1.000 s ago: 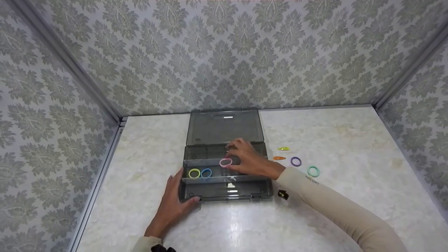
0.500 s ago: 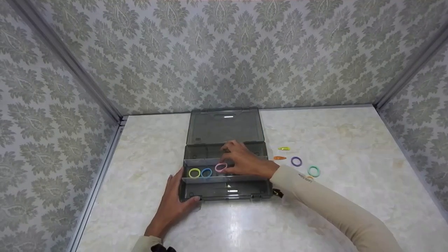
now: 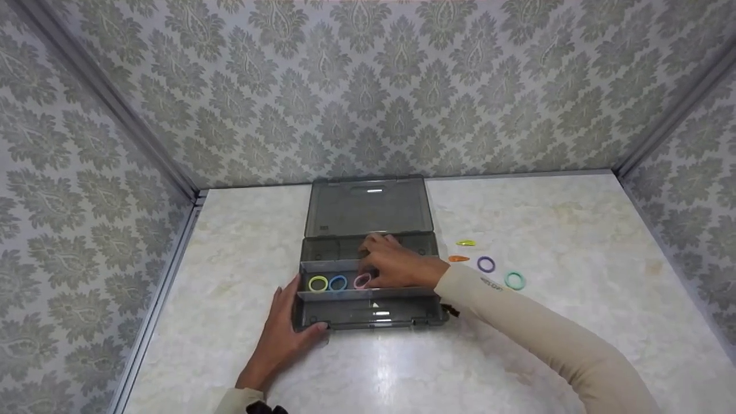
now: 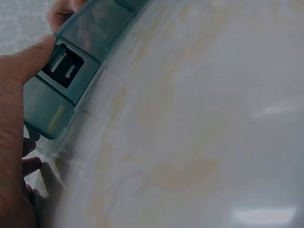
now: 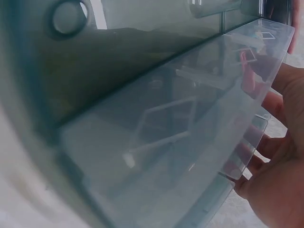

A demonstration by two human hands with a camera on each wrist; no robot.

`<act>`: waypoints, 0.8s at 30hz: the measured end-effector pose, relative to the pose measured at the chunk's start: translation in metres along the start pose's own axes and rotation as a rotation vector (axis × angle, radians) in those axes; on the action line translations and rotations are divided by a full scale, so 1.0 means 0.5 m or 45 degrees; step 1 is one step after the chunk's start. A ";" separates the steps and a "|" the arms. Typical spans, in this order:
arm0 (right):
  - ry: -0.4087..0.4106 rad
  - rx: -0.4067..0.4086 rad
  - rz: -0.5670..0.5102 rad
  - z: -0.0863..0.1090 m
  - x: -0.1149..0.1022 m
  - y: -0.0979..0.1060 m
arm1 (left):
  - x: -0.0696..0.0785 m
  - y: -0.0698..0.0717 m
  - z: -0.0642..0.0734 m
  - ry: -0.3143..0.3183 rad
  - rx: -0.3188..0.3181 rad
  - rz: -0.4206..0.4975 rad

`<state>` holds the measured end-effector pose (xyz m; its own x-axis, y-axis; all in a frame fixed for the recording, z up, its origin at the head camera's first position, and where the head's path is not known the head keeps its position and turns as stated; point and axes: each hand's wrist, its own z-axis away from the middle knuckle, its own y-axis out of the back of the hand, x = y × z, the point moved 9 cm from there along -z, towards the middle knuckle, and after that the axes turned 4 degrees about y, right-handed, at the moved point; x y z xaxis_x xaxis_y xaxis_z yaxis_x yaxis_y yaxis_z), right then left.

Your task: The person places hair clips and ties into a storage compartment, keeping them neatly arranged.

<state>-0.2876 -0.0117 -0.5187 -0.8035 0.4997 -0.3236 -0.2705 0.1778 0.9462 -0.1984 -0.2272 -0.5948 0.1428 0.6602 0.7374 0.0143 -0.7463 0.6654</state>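
Note:
In the head view a smoky clear storage box [image 3: 371, 315] lies with its lid folded back. My left hand [image 3: 286, 333] grips its front left corner, the thumb over the front edge and fingers along the side. Down in the middle compartment, my right hand [image 3: 391, 261] pinches a pink hair tie [image 3: 362, 281] by its right side. A yellow hair tie [image 3: 318, 283] and a blue hair tie [image 3: 338, 283] lie left of it in the same compartment. Through the clear divider [image 5: 166, 118], the right wrist view shows the pink hair tie at the fingertips.
Right of the box, on the marbled table [image 3: 575, 230], lie a yellow hair clip [image 3: 466, 243], an orange hair clip [image 3: 459, 259], a purple hair tie [image 3: 486, 264] and a mint hair tie [image 3: 514, 280]. The raised lid [image 3: 370, 207] reaches back near the patterned wall [image 3: 368, 115].
My right hand has moved left and down into the middle compartment, bringing the pink hair tie lower and nearer the blue one. The left hand keeps its place on the box.

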 end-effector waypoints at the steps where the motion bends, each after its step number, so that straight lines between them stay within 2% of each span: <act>1: 0.007 -0.004 -0.002 -0.003 -0.002 -0.001 | 0.000 0.001 0.001 -0.004 0.004 0.006; 8: 0.029 -0.004 -0.004 -0.015 -0.008 -0.015 | -0.006 -0.002 0.003 0.068 -0.037 0.022; 16: 0.048 -0.007 0.043 -0.021 -0.010 -0.023 | -0.009 -0.002 0.002 0.100 -0.046 0.026; 24: -0.007 -0.020 -0.024 0.003 0.006 -0.006 | -0.009 -0.003 0.001 0.096 -0.052 0.041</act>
<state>-0.2882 -0.0094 -0.5227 -0.7955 0.5008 -0.3411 -0.2936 0.1738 0.9400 -0.1984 -0.2294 -0.5991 0.0675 0.6415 0.7641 -0.0294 -0.7643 0.6442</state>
